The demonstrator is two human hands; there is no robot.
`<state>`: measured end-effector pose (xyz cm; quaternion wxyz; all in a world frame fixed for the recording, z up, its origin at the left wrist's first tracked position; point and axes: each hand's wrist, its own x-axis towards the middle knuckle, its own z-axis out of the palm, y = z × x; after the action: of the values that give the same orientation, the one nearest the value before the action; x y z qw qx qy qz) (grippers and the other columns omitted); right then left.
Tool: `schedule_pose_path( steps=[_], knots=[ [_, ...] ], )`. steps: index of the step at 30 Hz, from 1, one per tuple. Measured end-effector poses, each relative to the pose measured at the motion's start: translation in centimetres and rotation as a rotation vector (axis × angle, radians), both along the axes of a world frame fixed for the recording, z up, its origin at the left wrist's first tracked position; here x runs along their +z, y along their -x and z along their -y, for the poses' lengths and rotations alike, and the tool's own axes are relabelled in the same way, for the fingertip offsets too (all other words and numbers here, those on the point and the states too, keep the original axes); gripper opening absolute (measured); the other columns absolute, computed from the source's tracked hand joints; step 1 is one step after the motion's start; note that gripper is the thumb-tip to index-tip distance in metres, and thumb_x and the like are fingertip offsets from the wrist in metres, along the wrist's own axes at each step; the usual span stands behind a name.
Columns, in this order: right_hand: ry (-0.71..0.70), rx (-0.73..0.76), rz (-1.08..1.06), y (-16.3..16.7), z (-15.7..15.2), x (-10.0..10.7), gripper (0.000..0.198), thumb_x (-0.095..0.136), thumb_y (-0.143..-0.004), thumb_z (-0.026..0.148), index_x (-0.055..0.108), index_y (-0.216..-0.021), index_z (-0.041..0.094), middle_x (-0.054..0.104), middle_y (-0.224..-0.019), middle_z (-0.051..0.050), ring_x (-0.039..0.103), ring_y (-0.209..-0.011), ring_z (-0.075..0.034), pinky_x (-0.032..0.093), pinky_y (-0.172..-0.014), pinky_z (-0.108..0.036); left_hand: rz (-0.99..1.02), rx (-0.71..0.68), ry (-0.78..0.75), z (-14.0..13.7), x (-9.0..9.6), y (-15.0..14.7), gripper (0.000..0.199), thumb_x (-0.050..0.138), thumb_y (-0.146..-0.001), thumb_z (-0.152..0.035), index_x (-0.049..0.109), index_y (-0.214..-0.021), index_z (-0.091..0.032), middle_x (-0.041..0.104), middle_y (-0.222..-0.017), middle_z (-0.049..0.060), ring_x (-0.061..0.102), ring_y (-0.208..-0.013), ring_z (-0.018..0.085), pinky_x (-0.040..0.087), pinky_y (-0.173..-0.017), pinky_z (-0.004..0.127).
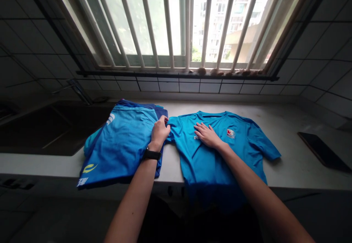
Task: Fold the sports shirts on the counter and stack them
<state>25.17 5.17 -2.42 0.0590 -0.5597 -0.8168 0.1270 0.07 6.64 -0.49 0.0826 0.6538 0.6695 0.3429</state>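
A bright blue T-shirt (220, 162) lies spread on the counter, its neckline toward the window and its lower part hanging over the front edge. My left hand (160, 128), with a black watch on the wrist, is closed on the shirt's left-side sleeve. Flat on the chest rests my right hand (206, 134), fingers stretched out, partly covering a small white print. A red and white badge (230, 133) shows to its right. Beside my left wrist is a stack of folded blue shirts (123, 140), the top one with white and yellow logos.
A dark sink (55, 133) with a faucet (79, 90) is set into the white counter (286, 125) at left. A dark phone (324, 151) lies at far right. Several small round objects (201, 71) line the sill of the barred window (166, 26).
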Motion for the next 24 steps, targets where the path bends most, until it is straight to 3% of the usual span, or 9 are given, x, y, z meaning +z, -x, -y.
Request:
schedule_pose_path(
  steps=[5,10,13,15,17,19,21,24],
  knots=[
    [0.014,0.003,-0.021,0.0,-0.2,0.3,0.058,0.025,-0.11,0.043,0.04,-0.162,0.022,0.026,-0.174,-0.007,0.016,-0.162,-0.026,0.016,-0.129,-0.056,0.22,0.282,-0.316,-0.2,0.3,0.5,0.033,0.054,-0.081,-0.001,0.052,-0.109,-0.018,0.061,-0.11,0.014,0.064,-0.109,0.028,0.053,-0.103,0.045],
    [-0.002,0.002,-0.02,0.0,-0.1,0.1,0.057,0.027,-0.11,0.043,0.04,-0.163,0.024,0.026,-0.174,-0.006,0.016,-0.162,-0.026,0.016,-0.129,-0.056,0.099,0.283,-0.351,0.7,0.9,0.5,0.045,0.054,-0.078,0.002,0.055,-0.12,-0.014,0.048,-0.136,0.021,0.058,-0.124,0.029,0.047,-0.114,0.041],
    [-0.001,-0.002,-0.026,0.1,0.0,0.0,0.056,0.028,-0.111,0.043,0.04,-0.162,0.024,0.026,-0.174,-0.006,0.016,-0.162,-0.025,0.015,-0.129,-0.055,-0.105,0.05,-0.216,0.7,0.9,0.0,0.044,0.06,-0.081,-0.008,0.064,-0.123,-0.017,0.054,-0.141,0.017,0.055,-0.133,0.03,0.043,-0.118,0.041],
    [0.0,-0.003,-0.046,0.3,0.1,-0.1,0.055,0.029,-0.111,0.043,0.042,-0.161,0.025,0.028,-0.173,-0.007,0.017,-0.162,-0.025,0.015,-0.129,-0.056,-0.236,-0.192,-0.023,0.4,0.5,-0.4,0.038,0.065,-0.085,-0.022,0.07,-0.123,-0.023,0.059,-0.146,0.011,0.052,-0.14,0.031,0.039,-0.121,0.045],
    [0.002,-0.004,-0.089,0.2,-0.1,0.0,0.054,0.031,-0.111,0.043,0.044,-0.16,0.024,0.03,-0.173,-0.007,0.02,-0.162,-0.025,0.016,-0.129,-0.056,-0.326,-0.344,0.165,0.0,-0.2,-0.6,0.036,0.063,-0.09,-0.036,0.073,-0.123,-0.03,0.059,-0.152,0.006,0.049,-0.146,0.031,0.035,-0.123,0.05],
    [-0.011,-0.012,-0.153,-0.5,-0.6,0.4,0.053,0.031,-0.11,0.04,0.046,-0.158,0.023,0.035,-0.171,-0.008,0.026,-0.16,-0.024,0.021,-0.129,-0.051,-0.368,-0.347,0.254,-0.3,-0.8,-0.6,0.036,0.058,-0.093,-0.041,0.075,-0.124,-0.032,0.061,-0.152,0.005,0.051,-0.145,0.03,0.037,-0.121,0.048],
    [-0.055,-0.071,-0.195,-2.5,-1.2,1.0,0.054,0.031,-0.108,0.031,0.048,-0.157,0.02,0.042,-0.167,-0.01,0.035,-0.156,-0.023,0.027,-0.128,-0.044,-0.381,-0.279,0.239,-0.6,-1.1,-0.5,0.036,0.055,-0.094,-0.039,0.076,-0.121,-0.029,0.065,-0.148,0.007,0.057,-0.14,0.029,0.043,-0.116,0.04],
    [-0.096,-0.382,-0.125,-7.7,-1.4,2.1,0.059,0.035,-0.098,0.016,0.052,-0.155,0.013,0.047,-0.162,-0.017,0.044,-0.15,-0.028,0.035,-0.124,-0.044,-0.397,-0.187,0.203,-0.7,-1.1,-0.5,0.033,0.055,-0.093,-0.035,0.079,-0.114,-0.026,0.071,-0.138,0.009,0.066,-0.127,0.029,0.051,-0.106,0.035]
  ],
)
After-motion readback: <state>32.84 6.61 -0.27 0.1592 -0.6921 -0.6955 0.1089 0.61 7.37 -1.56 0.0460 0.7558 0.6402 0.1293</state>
